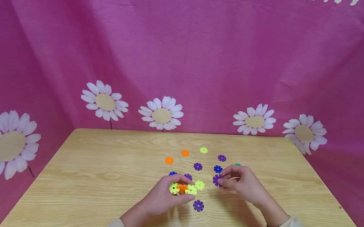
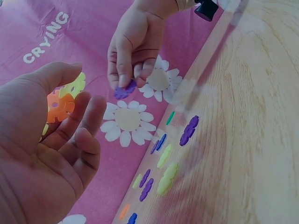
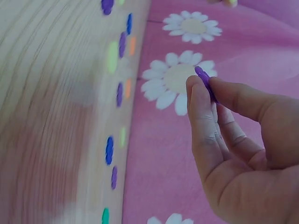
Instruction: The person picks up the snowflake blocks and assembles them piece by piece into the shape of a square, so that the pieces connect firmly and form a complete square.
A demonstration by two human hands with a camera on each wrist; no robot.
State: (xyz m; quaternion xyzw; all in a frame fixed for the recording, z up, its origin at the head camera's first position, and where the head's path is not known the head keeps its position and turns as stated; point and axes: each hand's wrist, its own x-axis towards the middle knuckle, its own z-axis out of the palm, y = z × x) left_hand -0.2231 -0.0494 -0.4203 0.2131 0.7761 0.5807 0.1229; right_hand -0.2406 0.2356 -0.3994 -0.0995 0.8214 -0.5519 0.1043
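Note:
My left hand [image 1: 166,196] holds a short row of joined interlocking discs above the table: an orange disc [image 1: 182,189] between two yellow-green discs [image 1: 191,189]. The thumb runs along the near side of the row, fingers behind it. To the right, my right hand [image 1: 248,184] pinches one purple disc [image 1: 217,180] between thumb and fingertips. That same purple disc [image 3: 205,81] appears nearly edge-on in the right wrist view. A gap separates it from the row. In the left wrist view the orange disc [image 2: 60,107] shows between thumb and fingers, partly covered by the hand.
Loose notched discs are scattered over the wooden table [image 1: 100,178]: orange [image 1: 169,160], yellow-green [image 1: 199,185], blue [image 1: 218,169], purple [image 1: 198,205], and a green one [image 1: 237,164] partly behind the right hand. A pink cloth [image 1: 205,58] with daisies hangs behind the table.

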